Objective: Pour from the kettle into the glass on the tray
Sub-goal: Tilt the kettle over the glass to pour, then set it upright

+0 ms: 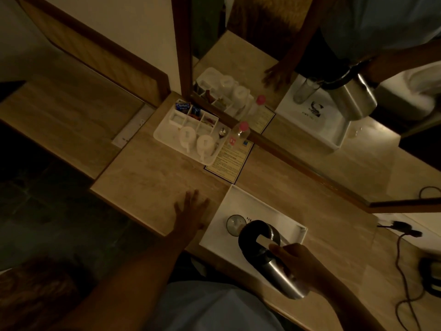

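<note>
A dim, top-down view of a wooden table [148, 173] set against a wall mirror [310, 96]. Near the front edge sits a white tray [267, 206]. Over it, the right hand [300, 263] has its grip clamped on the handle of a steel kettle [267, 249], which is tilted with its black top toward the glass [235, 224] standing on the tray. The left hand [191, 211] lies flat on the table beside the tray, fingers apart, holding nothing. Farther back, a second white tray [164, 136] holds cups and tea sachets.
</note>
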### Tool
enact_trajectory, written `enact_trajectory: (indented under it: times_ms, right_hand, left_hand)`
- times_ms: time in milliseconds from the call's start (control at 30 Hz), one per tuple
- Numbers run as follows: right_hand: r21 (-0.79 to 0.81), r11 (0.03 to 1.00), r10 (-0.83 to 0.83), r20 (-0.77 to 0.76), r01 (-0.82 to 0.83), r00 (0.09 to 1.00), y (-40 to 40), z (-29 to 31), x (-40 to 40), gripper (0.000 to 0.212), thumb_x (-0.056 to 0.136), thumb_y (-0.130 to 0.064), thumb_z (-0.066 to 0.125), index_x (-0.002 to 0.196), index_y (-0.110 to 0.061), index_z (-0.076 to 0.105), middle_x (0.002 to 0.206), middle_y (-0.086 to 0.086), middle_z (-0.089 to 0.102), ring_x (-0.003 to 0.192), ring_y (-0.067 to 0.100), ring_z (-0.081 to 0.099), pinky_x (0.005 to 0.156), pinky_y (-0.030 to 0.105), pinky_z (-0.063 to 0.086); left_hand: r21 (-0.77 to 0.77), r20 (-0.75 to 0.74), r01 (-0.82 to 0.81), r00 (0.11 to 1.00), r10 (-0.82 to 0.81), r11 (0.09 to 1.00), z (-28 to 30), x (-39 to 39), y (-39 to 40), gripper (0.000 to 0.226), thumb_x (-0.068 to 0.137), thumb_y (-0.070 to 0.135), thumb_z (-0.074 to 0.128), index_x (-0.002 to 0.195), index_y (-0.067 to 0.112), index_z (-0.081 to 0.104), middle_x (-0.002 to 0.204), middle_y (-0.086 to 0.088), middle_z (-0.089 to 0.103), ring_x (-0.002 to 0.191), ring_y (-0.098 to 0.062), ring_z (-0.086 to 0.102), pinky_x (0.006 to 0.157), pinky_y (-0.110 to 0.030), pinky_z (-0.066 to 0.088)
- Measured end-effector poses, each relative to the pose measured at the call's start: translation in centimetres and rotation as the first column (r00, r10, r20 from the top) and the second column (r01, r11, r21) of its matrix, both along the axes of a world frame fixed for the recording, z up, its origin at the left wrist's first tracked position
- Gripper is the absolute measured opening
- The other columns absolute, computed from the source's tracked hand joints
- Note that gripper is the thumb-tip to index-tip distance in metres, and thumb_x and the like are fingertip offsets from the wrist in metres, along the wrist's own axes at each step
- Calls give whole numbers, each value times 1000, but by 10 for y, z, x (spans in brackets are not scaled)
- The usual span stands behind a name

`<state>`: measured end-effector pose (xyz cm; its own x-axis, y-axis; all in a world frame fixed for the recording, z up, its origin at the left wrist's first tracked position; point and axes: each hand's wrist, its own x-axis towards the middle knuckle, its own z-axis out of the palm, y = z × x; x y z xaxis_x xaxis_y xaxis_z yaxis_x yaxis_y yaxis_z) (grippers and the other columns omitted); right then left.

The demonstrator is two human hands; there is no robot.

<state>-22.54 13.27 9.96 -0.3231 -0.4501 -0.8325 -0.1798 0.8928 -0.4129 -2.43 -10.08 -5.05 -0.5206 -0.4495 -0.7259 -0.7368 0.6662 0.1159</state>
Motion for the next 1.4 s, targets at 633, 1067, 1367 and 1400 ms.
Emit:
enact_trajectory:
  times_ms: [633,1067,1367,1400]
  right_hand:
    - [39,998,58,-46,-57,997,-23,13,4,51,102,-46,47,65,-17,69,40,-7,59,36,2,51,41,11,42]
    - [82,994,68,-33,-65,997,-24,23,3,58,103,-46,44,86,1,74,36,-8,56,33,1,49,41,10,43]
    - [95,994,51,-30,-48,998,-25,25,1,60,101,-49,45,83,1,73,38,-7,55,35,4,50,42,13,45]
    - [98,995,41,-23,-38,999,-25,26,1,60,101,-49,45,83,2,72,37,-7,55,34,4,49,41,14,45]
  left_hand:
    - [9,-7,-23,1000,23,1000,0,3,-1,97,99,48,65,167,37,-3,174,-12,-21,163,-39,-14,124,-71,15]
    - [14,-13,-25,1000,25,1000,0,3,-1,96,99,48,64,167,37,-2,174,-12,-22,163,-39,-14,124,-72,15]
    - [4,-3,-21,1000,21,1000,1,3,-1,98,99,49,65,167,37,-4,173,-12,-23,163,-39,-14,125,-71,15]
    - [2,-3,-19,1000,19,1000,1,3,-1,98,99,49,65,167,37,-4,173,-12,-23,163,-39,-14,125,-71,15]
